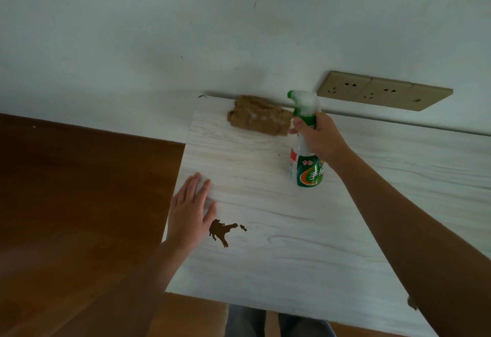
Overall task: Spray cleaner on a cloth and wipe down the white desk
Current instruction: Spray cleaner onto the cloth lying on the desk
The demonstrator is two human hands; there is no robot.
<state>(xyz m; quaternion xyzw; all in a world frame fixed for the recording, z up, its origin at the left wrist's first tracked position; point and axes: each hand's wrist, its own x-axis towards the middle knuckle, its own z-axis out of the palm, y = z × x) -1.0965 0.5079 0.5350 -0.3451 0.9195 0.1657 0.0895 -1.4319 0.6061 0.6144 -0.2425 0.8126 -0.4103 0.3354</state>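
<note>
The right grip [318, 137], nearest on its long forearm, curls round the neck of the spray bottle [305, 169]. The foam-flecked brown cloth [259, 118] lies at its 10 o'clock. The left grip [190, 213] rests flat, fingers straight, on the white table [292, 257], with a brown stain [221, 230] at its 4 o'clock.

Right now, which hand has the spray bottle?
The right hand: its fingers wrap the spray bottle near the brown cloth. The left hand lies flat on the white desk.

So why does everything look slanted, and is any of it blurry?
Head view: the wide-angle lens slants the desk and wall sockets; light is dim and flat, no glare; the top of the spray bottle looks hazy, the cloth slightly soft.
</note>
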